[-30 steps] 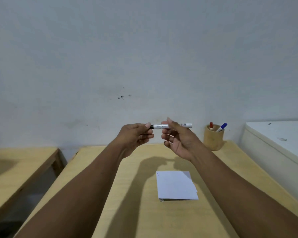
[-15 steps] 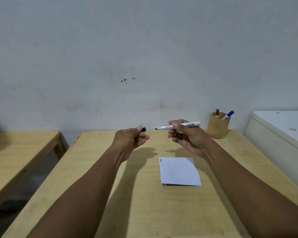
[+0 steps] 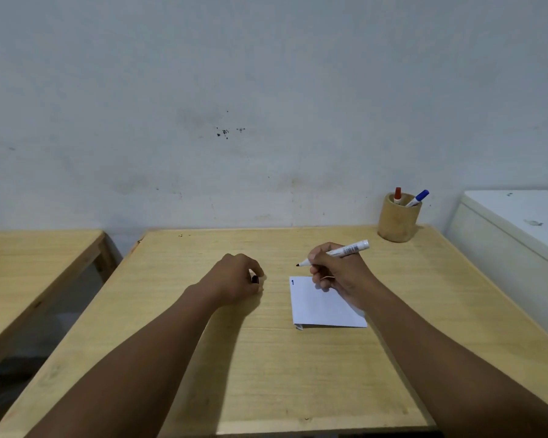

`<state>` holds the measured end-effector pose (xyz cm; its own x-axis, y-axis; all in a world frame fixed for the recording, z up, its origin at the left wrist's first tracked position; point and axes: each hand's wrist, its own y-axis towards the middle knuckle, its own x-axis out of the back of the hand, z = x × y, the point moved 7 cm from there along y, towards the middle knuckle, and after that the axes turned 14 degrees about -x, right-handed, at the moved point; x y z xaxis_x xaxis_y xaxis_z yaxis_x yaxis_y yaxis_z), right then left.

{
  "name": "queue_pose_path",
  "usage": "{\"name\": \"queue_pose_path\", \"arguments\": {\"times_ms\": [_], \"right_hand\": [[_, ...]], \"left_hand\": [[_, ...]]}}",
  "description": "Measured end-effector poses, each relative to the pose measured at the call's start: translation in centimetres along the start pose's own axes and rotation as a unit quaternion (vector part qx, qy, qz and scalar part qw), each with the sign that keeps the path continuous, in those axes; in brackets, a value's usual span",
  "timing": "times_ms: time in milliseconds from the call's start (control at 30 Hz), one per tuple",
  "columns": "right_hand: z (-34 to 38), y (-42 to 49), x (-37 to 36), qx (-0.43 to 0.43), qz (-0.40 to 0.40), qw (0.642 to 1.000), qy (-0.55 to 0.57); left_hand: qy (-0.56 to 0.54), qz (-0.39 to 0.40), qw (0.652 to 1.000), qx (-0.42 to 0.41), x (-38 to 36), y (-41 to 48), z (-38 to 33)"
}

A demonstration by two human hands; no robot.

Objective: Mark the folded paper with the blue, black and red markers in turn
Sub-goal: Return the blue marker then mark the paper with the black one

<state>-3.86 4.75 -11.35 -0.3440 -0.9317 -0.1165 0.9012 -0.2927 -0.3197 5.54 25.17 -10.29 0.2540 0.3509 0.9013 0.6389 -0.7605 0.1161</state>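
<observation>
A folded white paper point(image 3: 320, 306) lies on the wooden table point(image 3: 266, 358), with a blue "1" in its top left corner. My right hand point(image 3: 339, 273) holds the uncapped black marker point(image 3: 345, 250) just above the paper's far edge, tip pointing left. My left hand point(image 3: 234, 278) rests on the table to the left of the paper, closed around the black cap point(image 3: 254, 279). The red marker point(image 3: 397, 195) and the blue marker point(image 3: 418, 197) stand in a wooden cup point(image 3: 397, 221) at the table's far right corner.
A second wooden table point(image 3: 29, 257) stands to the left across a gap. A white cabinet point(image 3: 516, 226) sits close to the right edge. A grey wall runs behind the table.
The cap came off the black marker. Both hands dropped from mid-air toward the table, the left with the cap, the right with the marker over the paper.
</observation>
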Motion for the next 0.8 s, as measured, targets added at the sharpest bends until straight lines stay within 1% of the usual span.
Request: {"name": "queue_pose_path", "arguments": {"times_ms": [100,133,200,300,367,467,600,800], "right_hand": [[-0.5,-0.1,-0.1,0.007,-0.017,1.000,0.003],[-0.6,-0.1,-0.1,0.007,-0.020,1.000,0.005],[-0.8,0.0,-0.2,0.003,-0.026,1.000,0.002],[-1.1,-0.3,-0.4,0.003,-0.039,0.999,-0.021],[-1.3,-0.6,-0.5,0.008,-0.043,0.998,-0.036],[-1.5,-0.7,-0.6,0.020,-0.047,0.997,-0.053],[-1.8,-0.3,-0.5,0.025,-0.050,0.997,-0.050],[-1.8,-0.1,-0.5,0.028,-0.053,0.996,-0.063]], "left_hand": [[0.050,-0.025,0.998,-0.005,0.4,-0.5,-0.5],[0.066,-0.041,0.997,-0.021,0.6,-0.6,-1.1],[0.062,-0.056,0.995,-0.057,0.6,-0.6,-2.7],[0.046,-0.021,0.995,-0.084,-0.9,-0.5,-4.3],[0.072,-0.004,0.994,-0.086,-1.7,-0.4,-4.6],[0.107,-0.007,0.990,-0.089,-1.9,-0.3,-4.8],[0.101,-0.015,0.991,-0.084,-1.6,0.1,-5.1],[0.109,0.013,0.991,-0.078,-1.4,0.6,-5.0]]}}
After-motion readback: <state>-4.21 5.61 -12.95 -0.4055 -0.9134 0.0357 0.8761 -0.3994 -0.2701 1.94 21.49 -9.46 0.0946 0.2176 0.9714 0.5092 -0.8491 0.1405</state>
